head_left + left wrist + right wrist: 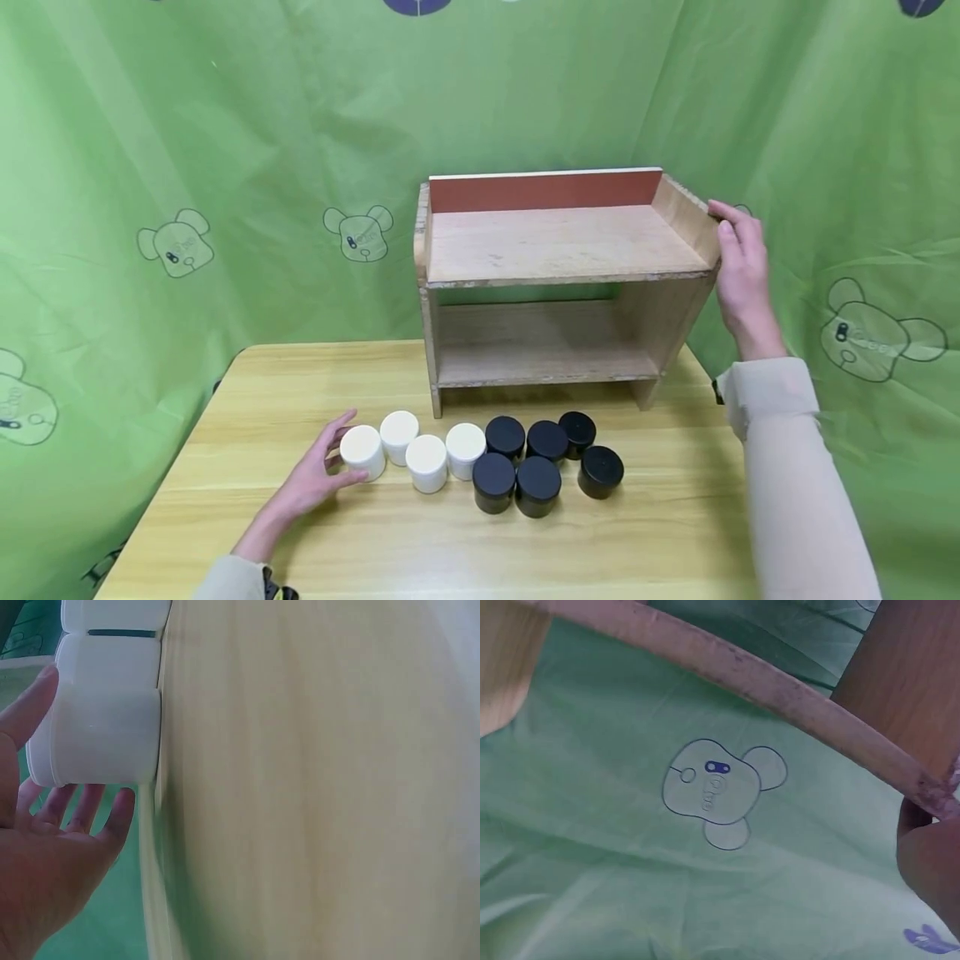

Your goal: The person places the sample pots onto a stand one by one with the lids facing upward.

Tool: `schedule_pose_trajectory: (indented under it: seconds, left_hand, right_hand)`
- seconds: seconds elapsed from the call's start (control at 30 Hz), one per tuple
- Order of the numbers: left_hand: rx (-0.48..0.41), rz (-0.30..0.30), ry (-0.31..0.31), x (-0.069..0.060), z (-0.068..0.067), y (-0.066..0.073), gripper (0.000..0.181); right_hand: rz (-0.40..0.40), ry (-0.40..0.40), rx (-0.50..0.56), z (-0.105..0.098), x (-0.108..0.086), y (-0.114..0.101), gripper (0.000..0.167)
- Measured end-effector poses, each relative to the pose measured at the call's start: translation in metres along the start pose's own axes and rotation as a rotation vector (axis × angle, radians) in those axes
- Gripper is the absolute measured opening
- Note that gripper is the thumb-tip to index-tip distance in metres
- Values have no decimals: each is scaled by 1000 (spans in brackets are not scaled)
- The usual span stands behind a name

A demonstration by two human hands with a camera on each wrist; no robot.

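Observation:
A white lidded jar [363, 454] stands at the left end of a group of jars. My left hand [318, 471] is spread around this jar, thumb in front and fingers behind. In the left wrist view the hand [64, 847] lies close about the white jar [105, 735], with no firm grip showing. My right hand [742, 267] holds the upper right side panel of a two-tier wooden shelf [570, 242]. In the right wrist view a bit of the hand [934, 859] wraps the edge of the panel [780, 694]; most of its fingers are hidden.
More white jars [427, 463] and several black jars [537, 487] stand upright in front of the shelf on the wooden table [360, 550]. Behind everything hangs a green curtain [262, 125] with mouse-head prints. The shelf stands near the table's back right.

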State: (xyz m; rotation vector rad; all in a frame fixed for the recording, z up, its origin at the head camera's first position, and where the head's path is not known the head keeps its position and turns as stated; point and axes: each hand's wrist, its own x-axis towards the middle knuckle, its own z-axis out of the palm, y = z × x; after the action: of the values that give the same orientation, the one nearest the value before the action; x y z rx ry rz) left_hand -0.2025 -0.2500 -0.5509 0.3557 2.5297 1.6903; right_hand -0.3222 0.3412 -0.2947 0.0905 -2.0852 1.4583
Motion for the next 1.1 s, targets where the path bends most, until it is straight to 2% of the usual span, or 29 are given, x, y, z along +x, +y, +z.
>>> schedule_pose_trajectory:
  seconds: [0.17, 0.37, 0.63, 0.93, 1.1]
  left_hand:
    - [-7, -33, -2, 2, 2, -1, 89]
    - [-32, -39, 1, 4, 4, -3, 78]
    - [-50, -39, -15, 2, 2, -3, 75]
    - [-20, -40, -12, 1, 2, -2, 75]
    - [-37, -51, -7, 2, 3, -2, 75]
  right_hand:
    - [38, 67, 223, 2, 3, 5, 38]
    - [-28, 113, 398, 7, 6, 15, 33]
    - [-99, 97, 432, 8, 9, 24, 32]
    - [-114, 57, 442, 5, 9, 27, 31]
    - [-117, 46, 428, 4, 10, 28, 31]
